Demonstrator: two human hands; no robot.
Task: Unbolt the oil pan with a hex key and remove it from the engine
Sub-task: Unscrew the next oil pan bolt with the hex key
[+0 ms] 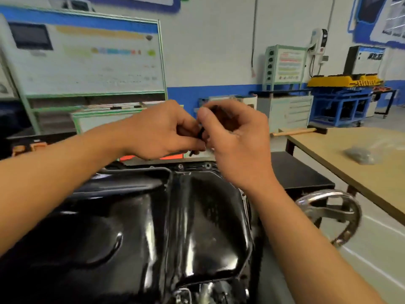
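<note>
A glossy black oil pan lies bottom-up on the engine and fills the lower middle of the head view. Bolt heads show on its far flange. Both hands are raised together above that far edge. My left hand pinches a thin black hex key whose short end sticks out below the fingers. My right hand meets it from the right, fingers curled and thumb up, pinching the same key. Most of the key is hidden by the fingers.
A chrome handwheel of the engine stand sits to the right of the pan. Further right is a wooden table with a hammer and a plastic bag. Training boards and cabinets line the back wall.
</note>
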